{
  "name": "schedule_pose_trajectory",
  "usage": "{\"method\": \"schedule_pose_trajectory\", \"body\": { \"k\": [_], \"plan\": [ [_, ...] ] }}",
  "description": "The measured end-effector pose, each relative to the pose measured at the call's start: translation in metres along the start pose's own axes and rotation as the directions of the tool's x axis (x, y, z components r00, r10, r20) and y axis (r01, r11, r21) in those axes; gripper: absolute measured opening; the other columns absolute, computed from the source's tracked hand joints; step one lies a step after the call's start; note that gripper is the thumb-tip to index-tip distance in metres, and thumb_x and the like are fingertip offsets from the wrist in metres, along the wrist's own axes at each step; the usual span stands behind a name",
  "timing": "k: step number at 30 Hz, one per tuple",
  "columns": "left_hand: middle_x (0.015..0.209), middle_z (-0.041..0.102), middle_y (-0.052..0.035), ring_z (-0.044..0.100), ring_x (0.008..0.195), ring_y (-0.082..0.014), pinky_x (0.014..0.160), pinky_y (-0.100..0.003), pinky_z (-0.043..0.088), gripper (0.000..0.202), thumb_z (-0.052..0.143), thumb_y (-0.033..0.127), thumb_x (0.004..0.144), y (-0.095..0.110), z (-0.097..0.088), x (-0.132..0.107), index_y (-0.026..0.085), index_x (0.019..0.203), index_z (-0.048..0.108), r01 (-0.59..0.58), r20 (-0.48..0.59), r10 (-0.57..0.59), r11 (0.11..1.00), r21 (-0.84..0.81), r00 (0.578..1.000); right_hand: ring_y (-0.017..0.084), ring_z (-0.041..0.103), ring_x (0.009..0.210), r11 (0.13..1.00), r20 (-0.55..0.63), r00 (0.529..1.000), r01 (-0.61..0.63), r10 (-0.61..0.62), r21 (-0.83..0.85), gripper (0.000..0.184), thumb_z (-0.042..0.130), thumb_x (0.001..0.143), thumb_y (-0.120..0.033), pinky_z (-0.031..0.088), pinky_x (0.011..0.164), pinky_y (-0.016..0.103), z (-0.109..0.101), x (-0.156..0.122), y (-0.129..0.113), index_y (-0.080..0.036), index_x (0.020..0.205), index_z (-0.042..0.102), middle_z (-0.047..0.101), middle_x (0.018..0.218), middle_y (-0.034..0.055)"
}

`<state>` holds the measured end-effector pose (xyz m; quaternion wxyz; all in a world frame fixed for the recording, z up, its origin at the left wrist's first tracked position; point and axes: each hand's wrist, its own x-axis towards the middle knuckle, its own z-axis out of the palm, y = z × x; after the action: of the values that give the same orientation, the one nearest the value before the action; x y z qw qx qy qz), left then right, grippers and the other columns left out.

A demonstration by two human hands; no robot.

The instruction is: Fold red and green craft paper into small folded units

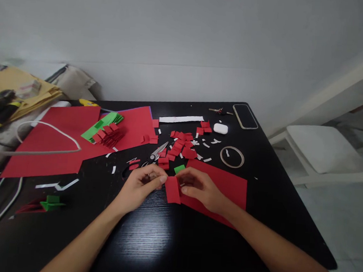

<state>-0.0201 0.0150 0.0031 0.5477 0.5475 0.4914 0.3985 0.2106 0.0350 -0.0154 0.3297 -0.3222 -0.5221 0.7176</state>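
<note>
Both my hands meet over the middle of the black table point(166, 240). My left hand point(140, 187) and my right hand point(200, 188) pinch a small red paper piece point(173, 190) between their fingertips, fingers closed on it. Under my right hand lies a red paper sheet point(228, 184). A small green paper piece point(179, 168) sits just behind the fingers. Scissors point(157, 152) lie just beyond my left hand, next to a pile of small red paper rectangles point(180, 146).
Large red sheets point(63, 142) with a stack of folded green and red pieces point(105, 131) lie at left. A tape ring point(232, 156), earbud case point(220, 128), phone point(245, 116), keys point(218, 111), a white paper strip point(181, 119) sit at the back right. Cables point(41, 136) cross the left side.
</note>
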Motion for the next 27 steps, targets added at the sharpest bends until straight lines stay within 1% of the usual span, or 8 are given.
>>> {"method": "schedule_pose_trajectory", "body": {
  "k": [2,4,9,11,14,18,23,27],
  "plan": [
    [0.066,0.062,0.0007,0.054,0.063,-0.0121,0.063,-0.024,0.045,0.031,0.075,0.047,0.09,-0.001,0.002,0.001,0.016,0.088,0.072,0.008,0.014,-0.008,0.999,-0.032,1.0,0.019,0.07,0.099,0.997,0.048,0.998,-0.03,0.027,0.07,0.024,0.078,0.084,-0.03,0.053,0.096,0.036,0.0,0.0,-0.001,-0.021,0.106,0.07,0.074,0.104,0.003],
    [0.068,0.064,-0.0002,0.057,0.065,-0.0128,0.065,-0.025,0.046,0.033,0.075,0.048,0.09,-0.003,0.004,0.001,0.016,0.089,0.072,0.016,0.034,-0.014,0.998,-0.061,0.999,0.018,0.07,0.095,0.992,0.063,0.997,-0.06,0.053,0.11,0.023,0.08,0.084,-0.032,0.052,0.095,0.036,0.0,0.001,-0.001,-0.02,0.1,0.07,0.073,0.099,0.0021],
    [0.07,0.065,-0.0003,0.06,0.066,-0.0128,0.066,-0.025,0.049,0.033,0.075,0.049,0.091,-0.008,0.009,0.002,0.016,0.093,0.071,0.042,0.033,-0.039,0.991,-0.125,0.999,0.014,0.068,0.084,0.983,0.065,0.994,-0.096,0.087,0.158,0.029,0.088,0.078,-0.03,0.054,0.084,0.03,0.001,0.001,-0.001,-0.019,0.095,0.068,0.071,0.092,-0.0002],
    [0.071,0.065,-0.0004,0.06,0.066,-0.0131,0.065,-0.026,0.05,0.035,0.073,0.05,0.092,-0.009,0.01,0.001,0.016,0.096,0.069,0.051,0.03,-0.048,0.989,-0.136,0.998,0.014,0.067,0.083,0.985,0.055,0.995,-0.088,0.081,0.146,0.03,0.09,0.076,-0.03,0.054,0.083,0.029,0.001,0.001,-0.001,-0.019,0.094,0.068,0.07,0.091,-0.0006],
    [0.075,0.065,-0.0011,0.06,0.068,-0.014,0.065,-0.027,0.051,0.039,0.07,0.054,0.093,-0.007,0.012,0.0,0.017,0.105,0.068,0.05,0.016,-0.048,0.989,-0.136,0.999,0.015,0.069,0.087,0.991,0.026,0.997,-0.072,0.07,0.109,0.032,0.091,0.075,-0.031,0.055,0.087,0.032,0.001,0.002,0.002,-0.018,0.095,0.069,0.071,0.094,0.0004],
    [0.084,0.063,-0.0011,0.058,0.071,-0.0134,0.067,-0.026,0.05,0.043,0.075,0.052,0.088,-0.005,0.014,-0.002,0.018,0.112,0.067,0.035,-0.003,-0.035,0.992,-0.122,0.999,0.016,0.071,0.088,0.994,-0.005,0.998,-0.063,0.063,0.086,0.035,0.093,0.073,-0.032,0.057,0.09,0.035,0.001,0.003,0.005,-0.019,0.097,0.071,0.073,0.094,0.0007],
    [0.079,0.062,0.0005,0.055,0.07,-0.0117,0.067,-0.024,0.047,0.035,0.077,0.048,0.088,-0.005,0.012,-0.002,0.017,0.102,0.071,0.042,0.001,-0.042,0.997,-0.063,0.999,0.018,0.073,0.091,0.995,-0.01,0.997,-0.076,0.077,0.066,0.035,0.094,0.071,-0.033,0.059,0.089,0.035,0.003,0.001,0.006,-0.02,0.095,0.073,0.075,0.097,0.0021],
    [0.078,0.064,-0.0004,0.056,0.067,-0.012,0.064,-0.025,0.048,0.036,0.074,0.051,0.089,-0.005,0.011,-0.001,0.016,0.1,0.07,0.071,-0.015,-0.072,0.996,-0.055,0.997,0.018,0.071,0.097,1.0,-0.002,1.0,0.003,-0.003,-0.02,0.034,0.092,0.073,-0.027,0.057,0.095,0.036,0.005,-0.002,0.007,-0.02,0.099,0.073,0.075,0.104,0.0036]
  ]
}}
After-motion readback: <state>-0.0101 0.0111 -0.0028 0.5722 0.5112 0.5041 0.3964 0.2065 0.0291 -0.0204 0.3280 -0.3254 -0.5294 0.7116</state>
